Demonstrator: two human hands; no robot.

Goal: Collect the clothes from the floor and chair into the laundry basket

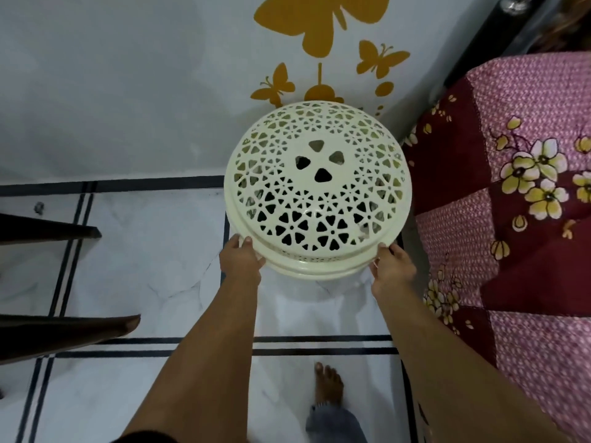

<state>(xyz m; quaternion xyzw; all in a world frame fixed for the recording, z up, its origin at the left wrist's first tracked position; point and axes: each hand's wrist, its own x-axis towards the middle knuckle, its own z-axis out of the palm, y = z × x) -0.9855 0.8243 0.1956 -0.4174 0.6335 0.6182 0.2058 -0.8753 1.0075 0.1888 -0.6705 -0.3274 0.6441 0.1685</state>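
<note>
Two hands, the left hand (pixel 240 258) and right hand (pixel 390 266), clasp the rim of the lidded laundry basket (pixel 315 190) at frame centre; lifting it evenly should keep it level.

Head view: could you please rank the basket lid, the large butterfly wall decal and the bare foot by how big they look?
Largest to smallest:
1. basket lid
2. large butterfly wall decal, cut off by the frame's top
3. bare foot
</note>
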